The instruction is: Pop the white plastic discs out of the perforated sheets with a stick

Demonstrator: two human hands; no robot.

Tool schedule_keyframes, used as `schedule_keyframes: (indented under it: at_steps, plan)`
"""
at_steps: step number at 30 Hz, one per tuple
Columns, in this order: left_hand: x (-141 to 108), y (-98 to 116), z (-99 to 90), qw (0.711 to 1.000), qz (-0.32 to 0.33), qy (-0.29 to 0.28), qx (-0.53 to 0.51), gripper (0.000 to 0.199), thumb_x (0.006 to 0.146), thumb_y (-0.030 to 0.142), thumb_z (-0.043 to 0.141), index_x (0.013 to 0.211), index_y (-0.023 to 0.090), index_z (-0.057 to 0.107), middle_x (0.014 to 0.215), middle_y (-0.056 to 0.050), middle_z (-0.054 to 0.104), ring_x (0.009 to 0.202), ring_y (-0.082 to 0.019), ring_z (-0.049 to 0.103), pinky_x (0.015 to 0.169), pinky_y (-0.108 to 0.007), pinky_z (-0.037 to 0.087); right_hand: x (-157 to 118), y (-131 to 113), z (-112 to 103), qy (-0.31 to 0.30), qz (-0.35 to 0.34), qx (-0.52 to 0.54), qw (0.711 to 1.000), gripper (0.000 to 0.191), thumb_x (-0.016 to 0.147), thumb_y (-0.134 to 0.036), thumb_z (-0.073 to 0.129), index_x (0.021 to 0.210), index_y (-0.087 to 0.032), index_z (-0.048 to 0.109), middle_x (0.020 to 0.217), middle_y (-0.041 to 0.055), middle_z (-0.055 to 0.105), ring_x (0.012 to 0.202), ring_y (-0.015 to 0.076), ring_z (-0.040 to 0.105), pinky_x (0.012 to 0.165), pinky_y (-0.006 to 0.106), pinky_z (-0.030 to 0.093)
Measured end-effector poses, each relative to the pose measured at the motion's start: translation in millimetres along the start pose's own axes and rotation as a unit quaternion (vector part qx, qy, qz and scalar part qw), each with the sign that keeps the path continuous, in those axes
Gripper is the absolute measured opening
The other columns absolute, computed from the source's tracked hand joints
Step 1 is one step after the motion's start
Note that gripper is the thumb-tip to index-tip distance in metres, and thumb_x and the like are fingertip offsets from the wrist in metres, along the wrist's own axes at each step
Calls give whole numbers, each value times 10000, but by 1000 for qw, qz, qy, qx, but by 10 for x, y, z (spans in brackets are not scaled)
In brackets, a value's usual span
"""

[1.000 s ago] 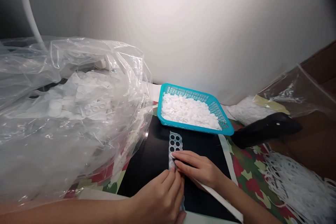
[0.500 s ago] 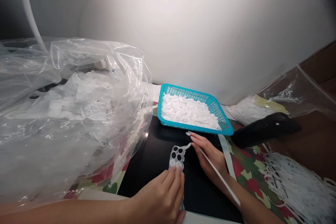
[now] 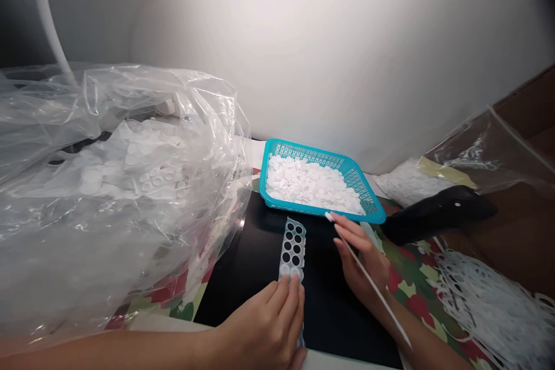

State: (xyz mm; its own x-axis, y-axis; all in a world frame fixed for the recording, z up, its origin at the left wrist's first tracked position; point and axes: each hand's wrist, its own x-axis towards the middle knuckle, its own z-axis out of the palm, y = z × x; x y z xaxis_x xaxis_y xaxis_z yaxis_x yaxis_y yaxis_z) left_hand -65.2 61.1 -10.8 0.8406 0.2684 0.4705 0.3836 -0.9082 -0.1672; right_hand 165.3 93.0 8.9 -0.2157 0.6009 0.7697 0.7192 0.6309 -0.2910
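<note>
My left hand [image 3: 273, 315] presses its fingertips on a translucent sheet [image 3: 291, 243] with two rows of round holes, lying lengthwise on the black board. Under and just beyond those fingertips the circles look filled with pale discs; the near part of the sheet is mostly hidden by the hand. To the right, apart from the sheet, my right hand [image 3: 362, 254] is raised with its fingers closed on a thin white strip [image 3: 381, 298], which slants back over the forearm. A small white bit [image 3: 328, 217] shows at its fingertips, near the basket's front rim.
A teal basket [image 3: 303, 206] full of small white discs [image 3: 312, 182] stands behind the board [image 3: 243, 277]. At left bulges a big clear plastic bag [image 3: 208, 98] of pale pieces. On the right are a black object [image 3: 437, 214] and a heap of thin white loops [image 3: 498, 295].
My right hand has moved right and slightly up, away from the sheet. The sheet's far end, pulled toward those fingers before, now lies straight with more open holes showing. My left hand has stayed put.
</note>
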Motion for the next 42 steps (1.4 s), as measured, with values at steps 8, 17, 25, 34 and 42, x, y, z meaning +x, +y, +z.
schedule_keyframes:
  at_steps: [8,17,25,34,42]
  plan:
    - [-4,-10,3,1000,3,-2,-1,472,947,368,445,1165,-2,640,1198,-203,645,1100,-300,605,919,-366,443,-8,153,39,37,62,-75,995,220,912,-156,562,1115,-219,617,1341,105,565,1293,291,491,1109,574,350]
    - [-16,20,38,1000,-6,30,6,438,948,343,439,1123,5,657,1128,-179,681,1061,-307,623,901,-381,437,30,-148,22,-239,-9,207,949,219,934,-162,552,1144,-192,607,1103,93,706,1064,189,669,903,310,575]
    - [45,-30,-11,995,7,89,-54,259,924,269,539,995,79,701,1021,-101,706,911,-224,647,882,-340,470,-23,-116,77,-269,3,178,947,261,933,-155,560,1192,-189,575,1160,69,704,1125,170,652,1059,323,478]
    - [-38,8,99,996,15,81,-45,411,948,411,510,1079,53,665,1101,-148,692,1093,-294,613,977,-396,445,-52,-17,140,-225,51,85,969,173,940,-192,547,1105,-188,600,1262,103,651,1186,217,614,1124,451,382]
    - [-20,-26,42,999,-11,-5,-53,556,974,469,396,1229,12,582,1278,-186,602,1234,-284,527,1074,-356,357,-7,-38,63,-235,9,187,954,214,902,-117,597,1106,-169,635,1160,104,690,1172,199,618,1015,337,514]
